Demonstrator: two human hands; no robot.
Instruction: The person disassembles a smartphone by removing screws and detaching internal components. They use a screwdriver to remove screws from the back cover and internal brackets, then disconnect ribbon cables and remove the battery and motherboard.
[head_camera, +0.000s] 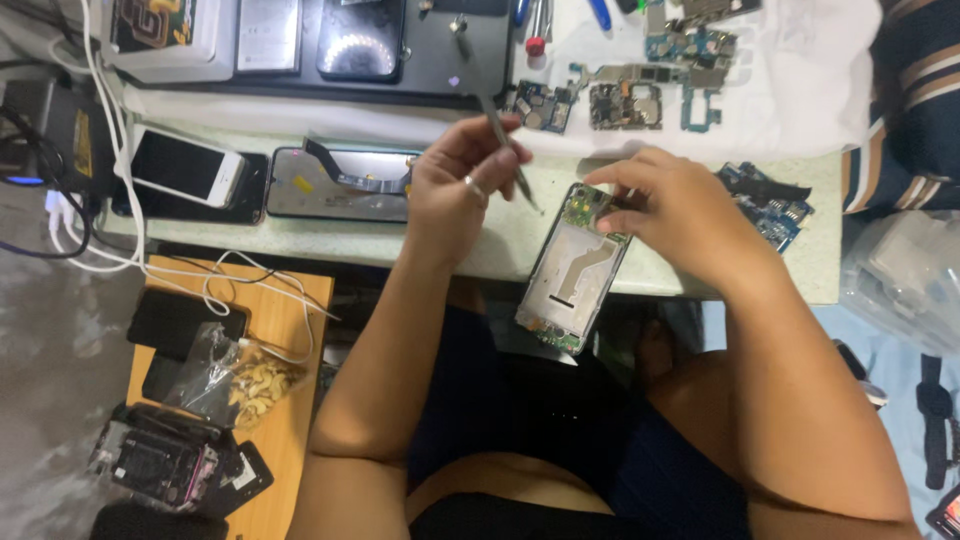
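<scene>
A white phone (185, 166) lies on the counter (470, 238); circuit boards (625, 103) sit on white cloth (800, 90).

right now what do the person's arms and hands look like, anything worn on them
Both arms are bare from the shoulder down, with no sleeves, gloves or wristwatch. The left hand wears one thin silver-coloured metal ring on a finger. The right hand shows no ring or band in this view. No cables or markings run along either arm.

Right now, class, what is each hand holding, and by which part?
Left hand pinches thin metal tweezers mid-shaft. Right hand grips the opened phone frame at its top end.
</scene>
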